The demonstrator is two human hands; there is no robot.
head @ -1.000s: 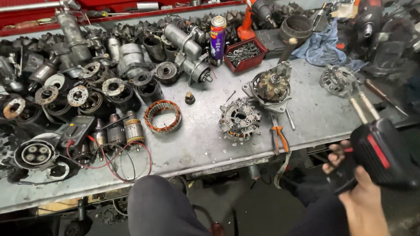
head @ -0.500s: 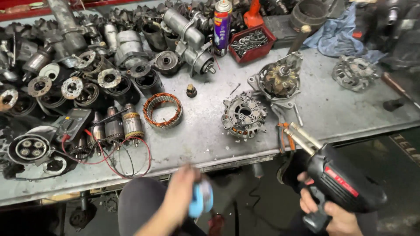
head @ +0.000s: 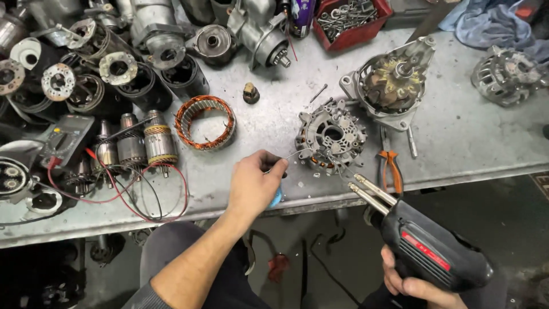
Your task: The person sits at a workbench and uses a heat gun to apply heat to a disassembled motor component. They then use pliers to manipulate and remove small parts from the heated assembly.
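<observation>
My right hand (head: 413, 281) grips a black soldering gun (head: 426, 249) with a red stripe; its two metal prongs reach up-left, the tip touching the near edge of a grey round alternator end plate (head: 330, 135) on the bench. My left hand (head: 256, 184) pinches a thin strand of solder wire (head: 297, 153) that runs to the same spot, and a blue spool (head: 276, 198) shows under its palm. Orange-handled pliers (head: 391, 169) lie just right of the plate.
A copper-wound stator ring (head: 205, 121) lies left of the plate, an alternator half (head: 390, 82) behind it. Several motor housings crowd the back left, beside a multimeter (head: 66, 139) with red leads. A red bin of bolts (head: 350, 20) and a blue rag (head: 486, 24) sit at the back.
The view moved closer. My left hand rose from my lap to the bench with the solder wire. My right hand swung the soldering gun's tip onto the end plate.
</observation>
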